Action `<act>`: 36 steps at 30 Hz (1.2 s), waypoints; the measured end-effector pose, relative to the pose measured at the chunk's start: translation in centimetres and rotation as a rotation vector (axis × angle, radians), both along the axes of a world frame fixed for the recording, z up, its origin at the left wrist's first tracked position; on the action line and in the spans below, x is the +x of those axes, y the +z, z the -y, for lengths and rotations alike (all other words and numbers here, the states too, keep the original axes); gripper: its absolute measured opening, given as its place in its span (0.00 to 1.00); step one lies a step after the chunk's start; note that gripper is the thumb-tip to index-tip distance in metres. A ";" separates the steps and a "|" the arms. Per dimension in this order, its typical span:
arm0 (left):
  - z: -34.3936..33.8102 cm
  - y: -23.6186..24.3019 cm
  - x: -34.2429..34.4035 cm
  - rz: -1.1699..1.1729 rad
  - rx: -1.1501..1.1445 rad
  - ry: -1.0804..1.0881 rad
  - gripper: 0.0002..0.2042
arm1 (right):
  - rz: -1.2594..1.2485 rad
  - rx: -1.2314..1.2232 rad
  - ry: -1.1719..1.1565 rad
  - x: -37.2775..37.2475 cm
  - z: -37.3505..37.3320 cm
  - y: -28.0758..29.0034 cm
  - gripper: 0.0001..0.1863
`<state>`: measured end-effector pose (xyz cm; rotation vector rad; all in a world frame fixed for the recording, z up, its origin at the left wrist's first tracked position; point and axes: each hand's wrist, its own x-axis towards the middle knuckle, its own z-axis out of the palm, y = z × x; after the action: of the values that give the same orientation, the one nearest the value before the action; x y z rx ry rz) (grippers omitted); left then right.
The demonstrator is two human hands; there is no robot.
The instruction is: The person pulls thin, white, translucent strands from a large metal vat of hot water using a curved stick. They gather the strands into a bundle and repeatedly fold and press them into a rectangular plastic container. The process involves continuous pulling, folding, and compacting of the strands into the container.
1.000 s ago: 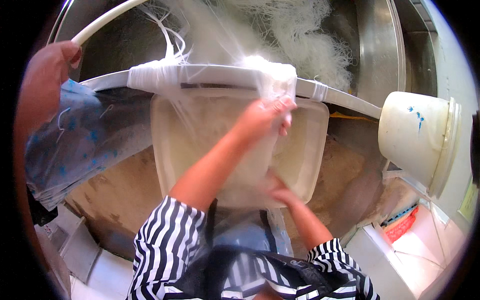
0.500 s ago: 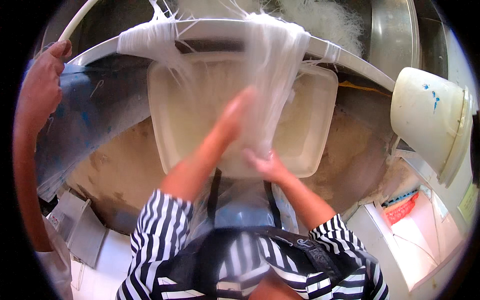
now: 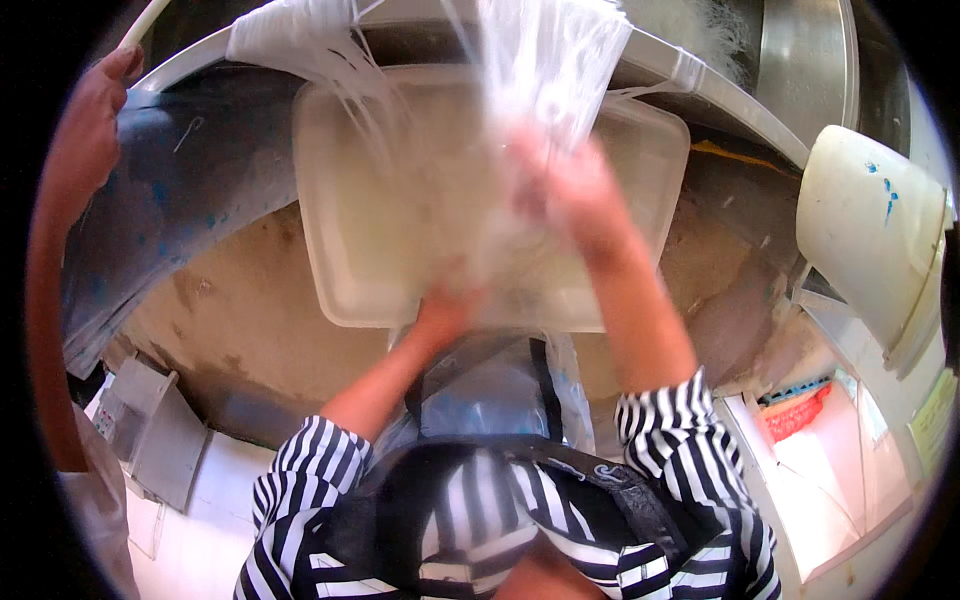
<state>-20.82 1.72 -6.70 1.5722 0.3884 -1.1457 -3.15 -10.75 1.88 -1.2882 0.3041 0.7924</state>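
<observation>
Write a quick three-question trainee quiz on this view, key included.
1. Which of the wearer's two hands is nearer the middle bunch of strands?
2. True or false: the bucket is to the right of the tub.
3. Fill in: the co-worker's hand holds a pale ____.

Key:
1. The right hand.
2. True.
3. Rod.

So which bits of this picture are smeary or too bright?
Head view: the right hand and left hand are smeared, likely motion blur; head view, top: the white strands look nearly washed out; head view, right: the pale bucket looks clearer.
</observation>
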 end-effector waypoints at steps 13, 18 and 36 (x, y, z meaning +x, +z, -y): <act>3.2 7.0 11.7 0.189 -0.443 0.136 0.16 | -0.080 -0.024 -0.207 -7.3 8.8 -8.5 0.30; 4.1 -2.9 -7.1 0.219 -0.247 -0.312 0.18 | -0.159 0.354 -0.215 3.6 2.0 -1.5 0.24; 3.3 5.3 9.8 0.159 -0.336 -0.053 0.16 | 0.147 0.065 -0.192 -2.5 6.6 -6.0 0.30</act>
<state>-11.06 -1.54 -1.39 1.3703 0.0440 -1.0553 -5.64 -17.37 -4.14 -1.2288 0.2770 0.5383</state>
